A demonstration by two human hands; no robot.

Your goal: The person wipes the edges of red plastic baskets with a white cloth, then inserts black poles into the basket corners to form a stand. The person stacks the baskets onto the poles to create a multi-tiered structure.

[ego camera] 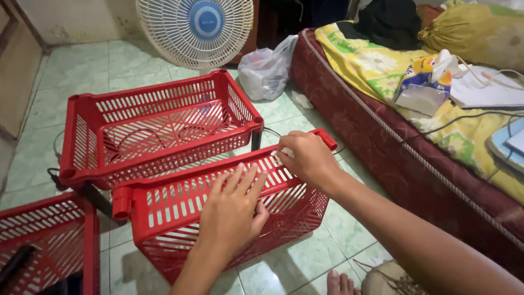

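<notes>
Near red basket (180,210) sits on the green tiled floor (349,240), tipped so its slatted side wall faces up. Left hand (232,210) lies flat on that wall, fingers spread and released, grasping nothing. Right hand (307,158) is at the basket's far right corner, fingertips pinched on a small white piece (285,153) at the rim, just beside the red corner socket (326,139); what the piece is cannot be told.

Second red basket (158,123) stands upright just behind the near one, raised on dark posts (256,139). Third red basket (46,240) at the near left edge, partly out of view, something dark inside.

Far centre: white standing fan (195,27) with a blue hub. To its right, a tied plastic bag (266,70) on the floor against the mattress (382,147). Mattress runs along the right, covered with a yellow floral sheet (371,65); papers (483,90) and a cable (464,117) lie on it. Bare toes (341,284) and a worn shoe (393,278) show at the near edge.
</notes>
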